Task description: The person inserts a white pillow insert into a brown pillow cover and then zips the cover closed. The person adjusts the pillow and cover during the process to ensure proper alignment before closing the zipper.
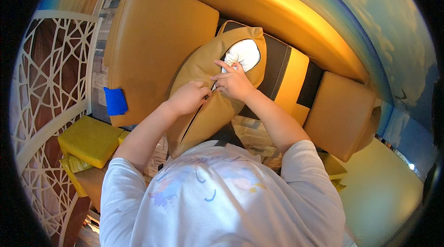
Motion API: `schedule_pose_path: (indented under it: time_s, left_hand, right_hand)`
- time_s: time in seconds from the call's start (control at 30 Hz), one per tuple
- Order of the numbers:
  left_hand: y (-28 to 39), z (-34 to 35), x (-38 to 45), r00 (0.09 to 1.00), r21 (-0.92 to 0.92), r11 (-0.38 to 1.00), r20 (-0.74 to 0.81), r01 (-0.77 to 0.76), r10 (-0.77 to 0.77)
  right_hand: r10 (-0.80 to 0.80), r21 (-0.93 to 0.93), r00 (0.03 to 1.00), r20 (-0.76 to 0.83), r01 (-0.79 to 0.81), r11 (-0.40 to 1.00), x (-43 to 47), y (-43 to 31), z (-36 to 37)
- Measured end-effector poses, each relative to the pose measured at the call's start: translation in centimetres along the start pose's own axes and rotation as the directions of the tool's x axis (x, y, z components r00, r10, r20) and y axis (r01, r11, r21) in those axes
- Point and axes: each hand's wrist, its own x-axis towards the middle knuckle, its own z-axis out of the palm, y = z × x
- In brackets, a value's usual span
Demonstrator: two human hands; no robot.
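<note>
A tan leather-like cushion cover (197, 61) stands tilted against my lap, with a long zipper opening (190, 124) running along its side. Through the wide gap at the upper end, a white inner pillow (247, 54) shows. My left hand (189, 98) is closed on the zipper at mid-length, where a dark piece, perhaps the pull, peeks out by the fingertips. Just above it, my right hand (233, 82) pinches the zipper edges together. One finger of that hand reaches up to the rim of the gap, beside the white filling.
Behind the cushion is a tan and black bench seat (265, 61) with a curved backrest (263, 7). Large tan seat pads lie left (159, 42) and right (340, 115). A blue cloth (116, 101) hangs over the left pad's edge. Yellow-green stool (90, 139) and white lattice screen (59, 70) stand left.
</note>
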Motion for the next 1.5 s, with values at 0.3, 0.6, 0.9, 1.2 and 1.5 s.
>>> schedule_pose_path:
  time_s: [0.3,0.6,0.9,1.2,1.5]
  left_hand:
    - [-1.9,-0.5,1.1,0.989,-0.224,0.968,0.114,0.116,-0.092]
    - [0.2,1.0,0.2,0.989,0.181,0.975,0.047,0.13,-0.141]
    - [0.8,-2.0,0.9,0.959,0.097,0.994,0.274,0.047,-0.072]
    - [0.0,-0.8,0.3,0.994,0.054,0.998,0.101,0.036,-0.041]
    - [2.4,3.9,4.9,0.899,-0.067,0.942,-0.283,0.33,-0.335]
  right_hand:
    - [0.007,0.013,1.0,0.011,-0.007,1.0,0.0,-0.6,-0.5]
    - [-0.011,0.025,1.0,-0.005,0.011,1.0,-0.3,-0.3,-0.1]
    - [0.014,-0.005,1.0,0.027,-0.014,1.0,-0.2,-0.8,-0.6]
    - [-0.022,-0.03,0.999,0.035,0.023,0.999,-0.4,-0.2,0.2]
    - [0.001,0.049,0.995,-0.101,0.004,0.999,-0.2,-0.2,0.9]
